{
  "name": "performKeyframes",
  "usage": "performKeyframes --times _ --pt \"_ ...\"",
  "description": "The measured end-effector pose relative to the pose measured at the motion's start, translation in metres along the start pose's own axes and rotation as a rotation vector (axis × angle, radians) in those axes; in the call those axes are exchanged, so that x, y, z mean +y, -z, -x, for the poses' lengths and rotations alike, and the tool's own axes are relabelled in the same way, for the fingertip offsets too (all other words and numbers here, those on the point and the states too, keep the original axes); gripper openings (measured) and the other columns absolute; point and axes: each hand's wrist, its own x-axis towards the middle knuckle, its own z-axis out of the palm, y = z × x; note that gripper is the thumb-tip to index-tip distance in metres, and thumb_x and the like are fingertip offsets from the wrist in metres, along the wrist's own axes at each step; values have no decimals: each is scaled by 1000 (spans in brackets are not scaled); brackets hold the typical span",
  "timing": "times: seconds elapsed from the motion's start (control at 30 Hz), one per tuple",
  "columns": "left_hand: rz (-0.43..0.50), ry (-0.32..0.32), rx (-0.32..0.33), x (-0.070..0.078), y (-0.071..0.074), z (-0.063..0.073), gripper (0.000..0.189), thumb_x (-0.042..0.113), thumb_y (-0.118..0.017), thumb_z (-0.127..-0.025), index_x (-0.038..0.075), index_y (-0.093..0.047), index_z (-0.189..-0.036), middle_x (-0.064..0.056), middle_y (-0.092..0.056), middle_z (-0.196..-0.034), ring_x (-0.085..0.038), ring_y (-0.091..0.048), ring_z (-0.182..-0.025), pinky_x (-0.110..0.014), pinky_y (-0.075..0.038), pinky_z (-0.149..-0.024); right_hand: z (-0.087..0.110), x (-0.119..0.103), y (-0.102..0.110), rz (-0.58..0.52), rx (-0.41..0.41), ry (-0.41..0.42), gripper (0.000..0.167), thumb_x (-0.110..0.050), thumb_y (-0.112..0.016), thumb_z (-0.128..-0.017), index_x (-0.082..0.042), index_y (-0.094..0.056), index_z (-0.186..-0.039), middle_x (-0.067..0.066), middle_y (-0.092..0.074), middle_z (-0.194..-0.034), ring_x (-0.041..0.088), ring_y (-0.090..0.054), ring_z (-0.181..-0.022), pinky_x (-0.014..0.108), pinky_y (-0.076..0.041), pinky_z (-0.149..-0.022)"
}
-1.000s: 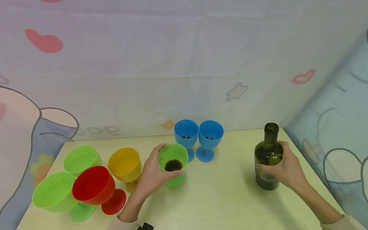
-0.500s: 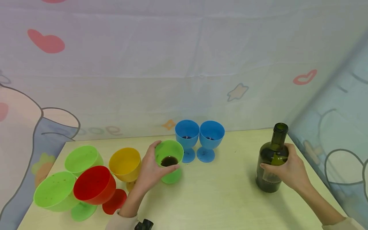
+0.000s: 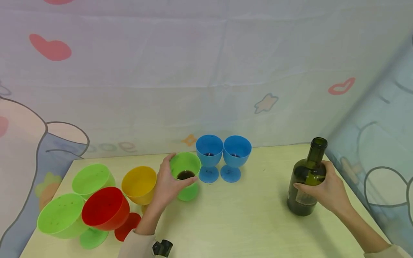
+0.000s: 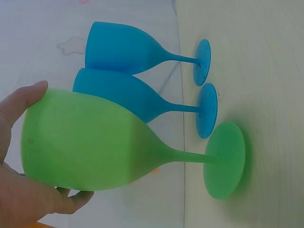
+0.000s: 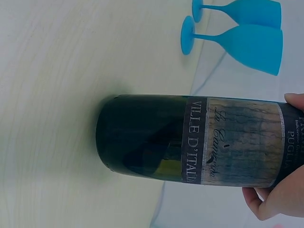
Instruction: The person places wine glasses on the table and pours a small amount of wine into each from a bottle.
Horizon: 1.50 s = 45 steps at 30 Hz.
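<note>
My left hand holds a green plastic wine goblet by its bowl, with dark liquid at the bottom. In the left wrist view this goblet has its foot close to the table; whether it touches is hard to tell. At the right, my right hand grips a dark green wine bottle, uncorked and leaning slightly to the right. Its label faces the right wrist camera on the bottle. Two blue goblets, one just behind the green one and another beside it, contain dark liquid.
On the left of the pale table stand a yellow goblet, a red goblet and two more green goblets, grouped closely. A patterned cloth backdrop hangs behind the table, and another side continues at right.
My left hand has moved the green goblet back and to the left, beside the near blue goblet. My right hand has shifted the bottle to the right, and it leans a little more.
</note>
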Motion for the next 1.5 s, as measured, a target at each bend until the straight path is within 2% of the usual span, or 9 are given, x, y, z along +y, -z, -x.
performKeyframes --times 0.13,0.33,0.63,1.23,1.5 --pt "-8 28 11 -1 0 -7 90 21 -78 -71 4 -23 -140 -19 -34 -135 -35 -38 -115 -51 -38 -92 0 1 2 -1 -1 0 86 -30 -80 -69 9 -28 -125 29 -49 -104 42 -52 -87 44 -41 -64" --pt "-21 -5 42 -1 -1 -19 89 22 -78 -71 1 -24 -139 -21 -34 -135 -36 -38 -115 -52 -36 -94 0 2 5 4 -5 -2 89 -32 -79 -69 9 -26 -128 30 -50 -103 43 -52 -87 43 -41 -63" --pt "38 20 54 -2 -1 -34 91 21 -77 -73 1 -20 -141 -20 -32 -136 -35 -36 -116 -50 -36 -96 1 5 6 5 -18 -23 93 -33 -78 -70 9 -22 -132 31 -48 -106 45 -51 -89 49 -41 -64" --pt "88 41 120 -8 -6 -47 89 17 -76 -73 -2 -20 -140 -21 -29 -137 -36 -33 -118 -51 -33 -98 4 4 6 9 -25 -39 93 -32 -78 -70 8 -22 -132 31 -48 -106 45 -52 -88 47 -42 -63" --pt "93 38 132 -10 -7 -53 89 17 -76 -73 -1 -20 -140 -20 -27 -139 -36 -34 -118 -51 -32 -99 3 3 6 9 -7 -12 91 -31 -79 -70 8 -23 -130 30 -49 -105 44 -52 -87 47 -42 -63"
